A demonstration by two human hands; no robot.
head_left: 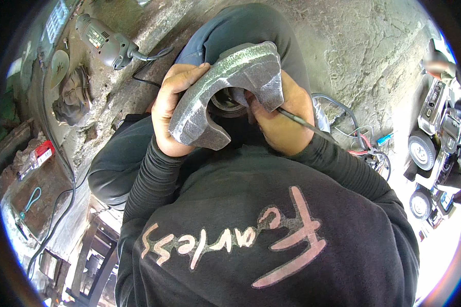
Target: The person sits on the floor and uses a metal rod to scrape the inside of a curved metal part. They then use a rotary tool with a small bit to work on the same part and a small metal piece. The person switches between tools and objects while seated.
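Two hands were busy above the dark trousers [123, 166], suspending a C-shaped grey part [235, 71] there. The left hand [165, 107] gripped its left limb, thumb on top; the right hand [284, 134] grasped a slim rod [307, 125] behind the right limb, and whether it also clamped the part was hidden. The piece looked stiff, fairly heavy and unlikely to break, its scuffed face probably not slippery. Its thick limbs seemed the best holds, away from the angular tips. Swinging room seemed widest over the concrete floor's [353, 51] right side; a grinder-like power tool [105, 42] and cord [147, 57] lay toward its left.
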